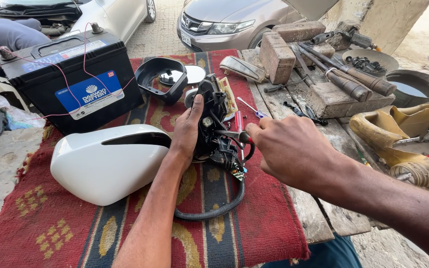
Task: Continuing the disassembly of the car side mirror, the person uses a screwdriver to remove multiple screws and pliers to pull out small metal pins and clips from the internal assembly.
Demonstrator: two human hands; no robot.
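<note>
**Loose parts and a live battery close to the work**

At the upper left of the frame a black box-shaped car battery with a blue label (75, 74) stands on the red patterned woven rug (50, 228) that covers the tabletop, thin pink wires (70, 82) running from its terminals. A tug on those wires, or a metal tool laid across the posts, could short it.

Lower left lies the glossy white plastic mirror housing (103, 164), just beside the left forearm; an elbow nudge could slide it off the rug.

At centre, the left hand (187, 131) steadies the black plastic mirror motor assembly (212, 121), fingers wrapped around its side and thumb pointing up. Its black corrugated cable (214, 208) loops toward the rug's near edge and could snag.

The right hand (289, 151) has its fingers clamped on a small red-handled screwdriver (235, 135) whose tip meets the assembly. A slip could drive the tip toward the left hand or crack the plastic.

Farther right, bricks (279, 54) and heavy metal tools (348, 77) crowd the bare wood.
</note>
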